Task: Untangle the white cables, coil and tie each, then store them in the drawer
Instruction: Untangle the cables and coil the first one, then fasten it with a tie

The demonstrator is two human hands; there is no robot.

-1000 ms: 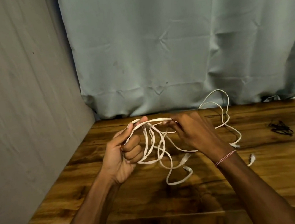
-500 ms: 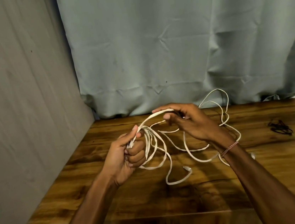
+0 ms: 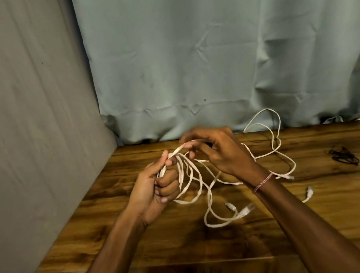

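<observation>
Two grips work one tangle of white cables [image 3: 180, 175] above the worktop [image 3: 115, 212]: my left grip [image 3: 156, 189] is curled round a gathered bunch of loops, and my right grip [image 3: 222, 154] pinches a flat strand just beside it. I judge the cable light, limp and quick to twist, best taken near a plug [image 3: 244, 212] and fed back through the loops. Right fingertips are blurred, crossings inside the left fist are hidden, the number of cables is unclear, and I cannot make out the drawer.
</observation>
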